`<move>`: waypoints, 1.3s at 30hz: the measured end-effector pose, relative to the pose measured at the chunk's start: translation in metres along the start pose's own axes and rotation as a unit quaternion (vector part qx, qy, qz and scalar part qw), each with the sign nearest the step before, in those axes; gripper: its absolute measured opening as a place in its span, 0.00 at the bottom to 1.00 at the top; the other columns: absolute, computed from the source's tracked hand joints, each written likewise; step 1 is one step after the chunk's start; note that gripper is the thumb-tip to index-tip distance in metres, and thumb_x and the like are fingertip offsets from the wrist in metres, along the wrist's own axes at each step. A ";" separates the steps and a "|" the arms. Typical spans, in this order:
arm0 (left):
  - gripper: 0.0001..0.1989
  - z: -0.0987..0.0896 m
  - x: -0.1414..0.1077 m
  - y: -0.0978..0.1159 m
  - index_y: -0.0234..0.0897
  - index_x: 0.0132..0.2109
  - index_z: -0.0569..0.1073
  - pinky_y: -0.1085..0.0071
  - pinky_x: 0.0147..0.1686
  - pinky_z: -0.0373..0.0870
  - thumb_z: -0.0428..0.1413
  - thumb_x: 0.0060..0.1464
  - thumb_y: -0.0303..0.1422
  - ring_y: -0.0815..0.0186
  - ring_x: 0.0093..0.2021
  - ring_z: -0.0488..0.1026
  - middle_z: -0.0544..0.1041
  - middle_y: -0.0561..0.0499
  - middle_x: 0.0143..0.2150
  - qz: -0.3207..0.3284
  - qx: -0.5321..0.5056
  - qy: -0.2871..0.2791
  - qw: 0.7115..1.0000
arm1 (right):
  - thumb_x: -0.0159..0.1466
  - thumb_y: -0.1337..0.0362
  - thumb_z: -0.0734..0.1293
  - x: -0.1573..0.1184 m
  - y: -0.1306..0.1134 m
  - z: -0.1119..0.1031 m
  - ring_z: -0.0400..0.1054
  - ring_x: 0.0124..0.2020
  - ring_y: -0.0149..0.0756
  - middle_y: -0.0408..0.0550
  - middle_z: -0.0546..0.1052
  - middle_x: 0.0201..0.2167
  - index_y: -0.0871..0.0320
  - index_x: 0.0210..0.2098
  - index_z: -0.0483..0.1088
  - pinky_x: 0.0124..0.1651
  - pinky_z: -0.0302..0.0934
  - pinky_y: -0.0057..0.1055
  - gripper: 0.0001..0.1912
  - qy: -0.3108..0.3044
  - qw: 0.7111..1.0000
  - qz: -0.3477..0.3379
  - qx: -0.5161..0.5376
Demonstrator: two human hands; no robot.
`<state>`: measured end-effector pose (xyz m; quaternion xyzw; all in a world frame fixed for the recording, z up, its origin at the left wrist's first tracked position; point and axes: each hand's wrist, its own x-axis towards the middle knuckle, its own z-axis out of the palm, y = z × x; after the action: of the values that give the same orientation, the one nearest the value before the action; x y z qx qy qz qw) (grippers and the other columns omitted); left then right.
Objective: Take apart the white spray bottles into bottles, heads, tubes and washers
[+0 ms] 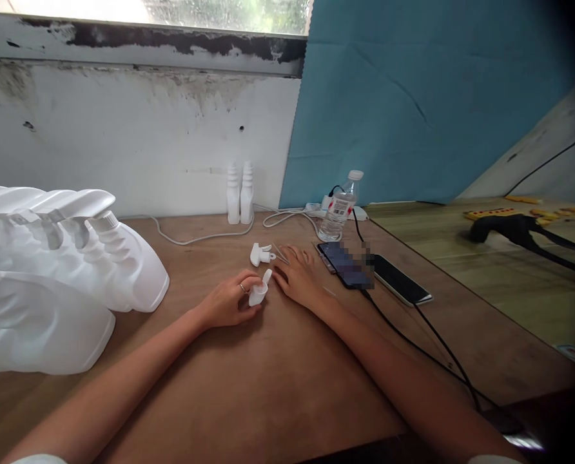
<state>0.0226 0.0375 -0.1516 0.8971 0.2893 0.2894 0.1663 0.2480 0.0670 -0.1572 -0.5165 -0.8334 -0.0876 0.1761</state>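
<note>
White piece (pixel 257 297) clamped in its fingers, the left hand (pixel 228 301) rests near the right hand (pixel 299 277), whose fingers lie apart beside a trigger head (pixel 258 255).

A slim ring (pixel 242 287) with a metallic sheen is worn on one finger of the left hand (pixel 229 301). Well back from the ring along the same arm, a white sleeve (pixel 38 459) is partly shown, its edge curved. The right arm is covered by a similar pale sleeve (pixel 493 459), farther from the ring, and both forearms are left bare.
</note>
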 end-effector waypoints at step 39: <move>0.23 -0.003 0.004 0.003 0.40 0.54 0.66 0.66 0.52 0.64 0.60 0.52 0.35 0.60 0.51 0.69 0.65 0.45 0.55 -0.072 -0.107 -0.050 0.990 | 0.65 0.65 0.64 -0.005 0.003 0.005 0.68 0.43 0.40 0.50 0.75 0.38 0.57 0.40 0.73 0.46 0.55 0.37 0.06 -0.020 0.989 -0.051 0.135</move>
<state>0.0246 0.0381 -0.1465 0.8643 0.3119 0.2609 0.2959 0.2521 0.0659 -0.1642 -0.4467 -0.8661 0.0279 0.2228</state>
